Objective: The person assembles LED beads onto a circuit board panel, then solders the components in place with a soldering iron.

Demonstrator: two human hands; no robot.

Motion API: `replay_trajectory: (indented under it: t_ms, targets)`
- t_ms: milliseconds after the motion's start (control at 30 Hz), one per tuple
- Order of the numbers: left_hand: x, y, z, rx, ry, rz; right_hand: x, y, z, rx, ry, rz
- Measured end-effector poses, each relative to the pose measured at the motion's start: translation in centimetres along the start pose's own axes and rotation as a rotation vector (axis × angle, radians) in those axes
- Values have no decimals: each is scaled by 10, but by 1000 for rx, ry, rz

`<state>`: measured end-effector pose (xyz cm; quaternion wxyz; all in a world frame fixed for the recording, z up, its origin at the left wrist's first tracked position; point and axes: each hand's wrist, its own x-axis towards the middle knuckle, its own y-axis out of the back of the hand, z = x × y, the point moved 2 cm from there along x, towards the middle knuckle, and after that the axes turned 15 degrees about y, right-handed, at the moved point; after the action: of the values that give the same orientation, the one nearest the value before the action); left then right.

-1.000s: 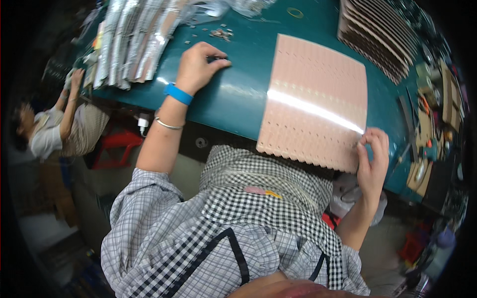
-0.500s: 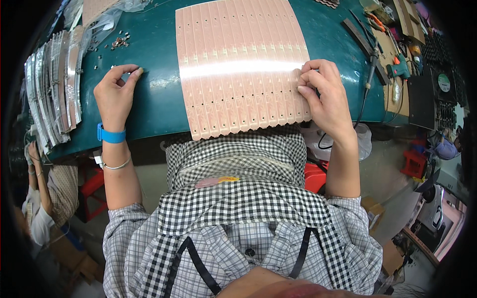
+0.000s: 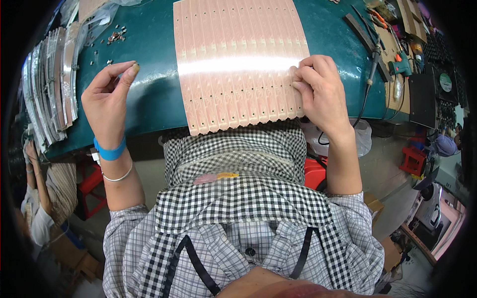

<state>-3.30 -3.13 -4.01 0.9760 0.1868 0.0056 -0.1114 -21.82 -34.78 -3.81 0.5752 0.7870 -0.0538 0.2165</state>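
Observation:
A large pinkish circuit board panel point(image 3: 238, 89), scored into long narrow strips with small dark holes, lies on the green table top point(image 3: 149, 107) in front of me. A bright band of reflected light crosses it. My right hand point(image 3: 322, 92) is over the panel's right edge, its fingers curled and the thumb close to the index fingertip; whatever may be between them is hidden. Left of the panel, my left hand point(image 3: 110, 92) is raised with thumb and index finger pinched together. Something tiny may sit at those fingertips, too small to make out.
Small metallic parts point(image 3: 117, 36) lie scattered at the far left, beside a stack of silvery strips point(image 3: 49, 84). On the right are a soldering iron point(image 3: 372, 67), a dark bar point(image 3: 360, 35) and a green tool point(image 3: 400, 65). A clear plastic bag point(image 3: 361, 139) hangs below the table edge.
My left hand has moved slightly left, away from the panel, still pinched. My right hand stays at the panel's right edge, its fingertips a little further up and left.

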Motion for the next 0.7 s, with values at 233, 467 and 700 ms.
replay_trajectory:
  t_ms: [233,467,700]
  targets:
    - [-37,-17,33,-196,-31,-263,4,10,-6,1,-3,67]
    - [-60,-48,41,-345,138,-598,33,22,-58,345,76,274]
    - [-73,-79,47,-636,187,-780,48,1,-86,489,311,497]
